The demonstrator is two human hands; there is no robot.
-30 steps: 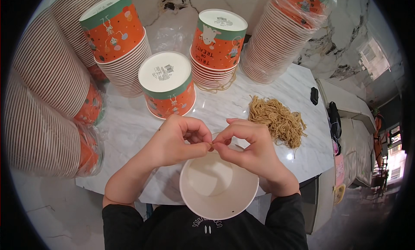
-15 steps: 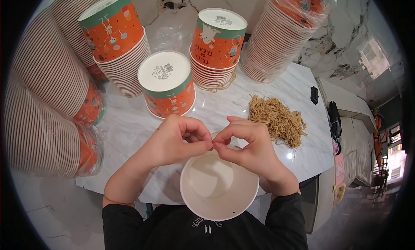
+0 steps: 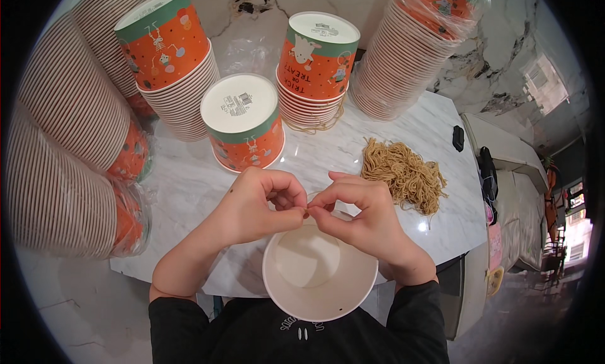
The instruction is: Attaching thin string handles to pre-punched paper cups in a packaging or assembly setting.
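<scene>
A white-lined paper bucket (image 3: 320, 287) stands with its mouth up, close against my body. Over its far rim my left hand (image 3: 255, 203) and my right hand (image 3: 362, 206) meet, thumb and forefinger pinched on each side. What sits between the fingertips is too small and too covered to make out. One small dark dot shows on the bucket's inner wall near the front rim. A loose heap of tan cords (image 3: 403, 175) lies on the table beyond my right hand.
An upside-down orange and green bucket (image 3: 242, 125) stands just past my left hand. Behind it rise nested bucket stacks (image 3: 179, 93) and another stack (image 3: 315, 80) with cord round its base. Plastic-wrapped stacks (image 3: 63, 181) line the left. A small black object (image 3: 458, 138) lies at the table's right.
My hands stay pinched together over the far rim; the fingertips shift only slightly. The bucket and the cords have not moved.
</scene>
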